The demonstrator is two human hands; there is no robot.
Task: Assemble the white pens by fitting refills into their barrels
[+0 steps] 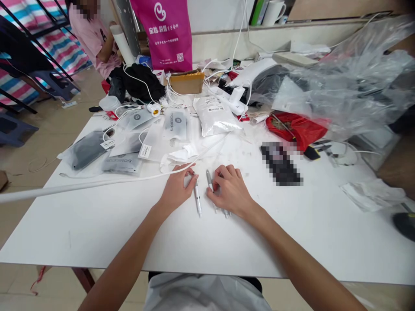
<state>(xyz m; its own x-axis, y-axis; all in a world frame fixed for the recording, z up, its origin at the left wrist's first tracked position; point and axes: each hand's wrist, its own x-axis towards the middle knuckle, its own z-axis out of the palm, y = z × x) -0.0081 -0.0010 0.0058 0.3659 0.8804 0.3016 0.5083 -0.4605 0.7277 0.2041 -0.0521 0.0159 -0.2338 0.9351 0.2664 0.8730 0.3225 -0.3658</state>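
Observation:
My left hand [178, 186] pinches the upper end of a white and grey pen [197, 198] between thumb and fingers; the pen points toward me on the white table [129, 242]. Just to the right, my right hand [231, 188] curls over a second pen [209, 179], its grey tip showing beyond the fingers. The ends of more pens [227, 213] stick out beneath that palm, mostly hidden. Both hands rest low at the table's middle, a small gap between them.
A white cable [97, 183] crosses left of my hands. Beyond lie packaged pouches [87, 149], a white plastic parcel [215, 115] and a cardboard box [187, 83]. Rightward are a pixelated dark object [280, 164], a red bag [308, 129] and clear plastic sheeting [350, 82]. A person [92, 41] sits back left.

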